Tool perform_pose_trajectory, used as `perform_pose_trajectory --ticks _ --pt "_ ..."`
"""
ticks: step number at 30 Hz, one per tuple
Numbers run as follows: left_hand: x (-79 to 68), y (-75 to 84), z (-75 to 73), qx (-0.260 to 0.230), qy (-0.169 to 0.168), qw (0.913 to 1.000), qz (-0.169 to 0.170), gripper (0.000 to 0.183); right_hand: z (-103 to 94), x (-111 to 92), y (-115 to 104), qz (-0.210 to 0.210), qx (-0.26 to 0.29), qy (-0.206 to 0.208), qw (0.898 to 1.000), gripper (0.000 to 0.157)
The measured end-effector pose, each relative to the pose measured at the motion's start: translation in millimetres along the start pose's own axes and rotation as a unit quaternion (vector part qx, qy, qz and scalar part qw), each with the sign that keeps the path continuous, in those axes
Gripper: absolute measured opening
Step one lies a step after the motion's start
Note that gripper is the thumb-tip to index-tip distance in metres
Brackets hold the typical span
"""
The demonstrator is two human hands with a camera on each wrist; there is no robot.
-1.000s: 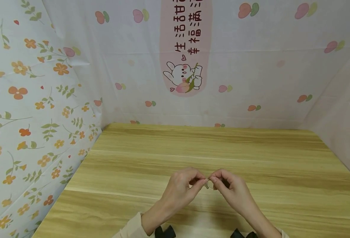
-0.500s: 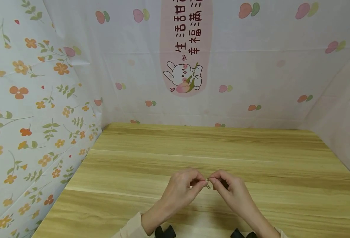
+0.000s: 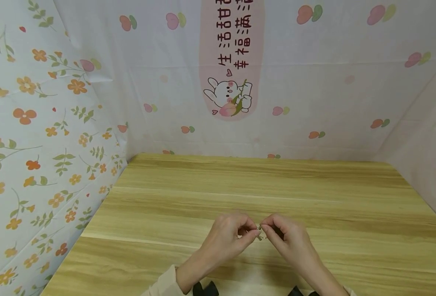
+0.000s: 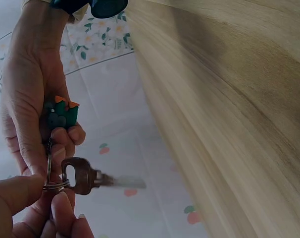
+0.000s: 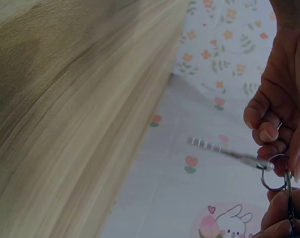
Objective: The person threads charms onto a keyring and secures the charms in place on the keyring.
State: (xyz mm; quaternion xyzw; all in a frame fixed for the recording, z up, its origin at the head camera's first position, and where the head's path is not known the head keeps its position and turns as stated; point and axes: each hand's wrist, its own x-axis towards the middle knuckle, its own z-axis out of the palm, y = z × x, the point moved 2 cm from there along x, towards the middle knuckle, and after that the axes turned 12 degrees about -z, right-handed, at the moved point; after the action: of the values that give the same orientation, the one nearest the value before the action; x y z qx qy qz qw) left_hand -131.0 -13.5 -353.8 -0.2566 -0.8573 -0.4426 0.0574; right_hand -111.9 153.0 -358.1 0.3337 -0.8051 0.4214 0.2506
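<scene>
Held up over the table, both hands meet fingertip to fingertip at a key [image 4: 83, 176] and its metal rings. My left hand [image 3: 225, 237] pinches the thin split ring [image 5: 265, 183] between thumb and index finger. The key hangs from that ring, its blade blurred. My right hand [image 3: 291, 238] pinches the keychain ring where the two rings meet. A short chain [image 4: 49, 156] runs from there to a small green and orange figure [image 4: 66, 114], tucked under the curled fingers of the right hand. Fingertips partly hide the rings.
A wood-grain table [image 3: 240, 185] spreads beneath the hands. White cloth with fruit prints and a rabbit picture [image 3: 228, 96] hangs behind it, and a floral cloth [image 3: 36, 164] at the left. Black wrist-camera mounts [image 3: 205, 289] sit at the lower edge.
Both hands have sunk slightly toward the body. The fingertips have shifted on the rings, and the ring and key between them have changed angle.
</scene>
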Motion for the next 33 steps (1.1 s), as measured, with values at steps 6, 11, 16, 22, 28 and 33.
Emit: perform_pose_trajectory --ticks 6,11,16,22,28,33 --pt "-0.3 -1.1 1.5 0.012 -0.006 0.9998 -0.013 0.008 2.8 -1.5 1.4 -0.004 -0.009 -0.005 1.0 0.023" --pt "-1.3 -1.8 2.4 0.01 0.007 0.9999 -0.005 0.009 3.0 -3.2 4.7 0.061 0.032 -0.017 0.997 0.015" --pt "-2.6 -1.9 2.4 -0.005 0.024 0.9996 0.013 0.009 2.6 -3.7 6.9 0.11 0.066 -0.023 0.991 0.01" --pt "-3.1 -2.0 1.7 -0.002 0.019 0.9996 0.02 0.007 2.6 -4.6 5.8 0.086 0.043 -0.013 0.995 0.011" --pt "-1.9 -2.6 1.5 0.011 -0.002 0.9999 -0.004 0.009 5.6 -4.2 -0.2 -0.04 -0.075 0.009 0.996 0.025" --pt "-2.7 -2.8 1.6 0.004 0.003 1.0 0.002 0.01 6.0 -5.5 1.5 0.002 -0.047 0.007 0.999 0.021"
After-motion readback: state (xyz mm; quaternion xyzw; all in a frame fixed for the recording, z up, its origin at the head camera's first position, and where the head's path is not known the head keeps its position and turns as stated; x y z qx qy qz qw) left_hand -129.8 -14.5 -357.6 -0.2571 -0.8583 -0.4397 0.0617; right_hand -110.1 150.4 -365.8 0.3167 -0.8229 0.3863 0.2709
